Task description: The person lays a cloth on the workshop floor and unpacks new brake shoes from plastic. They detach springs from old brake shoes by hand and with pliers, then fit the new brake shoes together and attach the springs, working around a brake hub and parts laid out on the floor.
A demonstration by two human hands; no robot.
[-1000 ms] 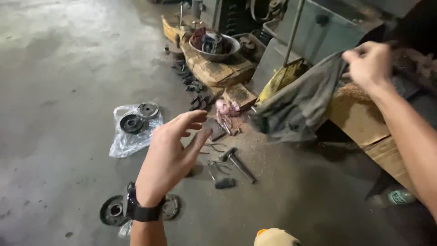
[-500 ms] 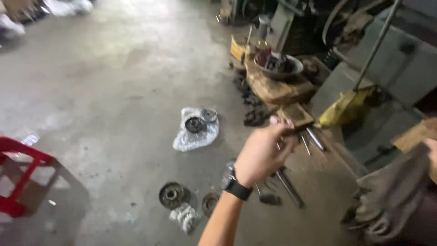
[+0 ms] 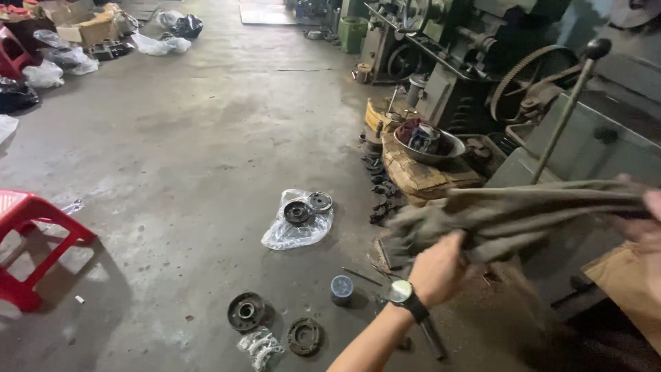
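Observation:
A long grey-brown rag [image 3: 523,213] is stretched across the right of the head view. My left hand [image 3: 438,270], with a dark wristwatch on the wrist, grips its lower left end. My right hand [image 3: 642,219] holds the other end at the right edge, partly cut off by the frame. Below my left forearm lie a small dark cylinder [image 3: 341,289], round metal discs [image 3: 246,311] and thin rods on the concrete floor.
A clear plastic bag [image 3: 292,227] with two round metal parts lies on the floor. A metal bowl [image 3: 427,143] sits on a wooden block by green machinery [image 3: 482,62]. A red plastic stool [image 3: 27,241] stands left. Bags and boxes line the far left.
The view has swung left and up the floor. My left hand, earlier free with fingers spread, has reached right and closed on the rag that only my right hand held.

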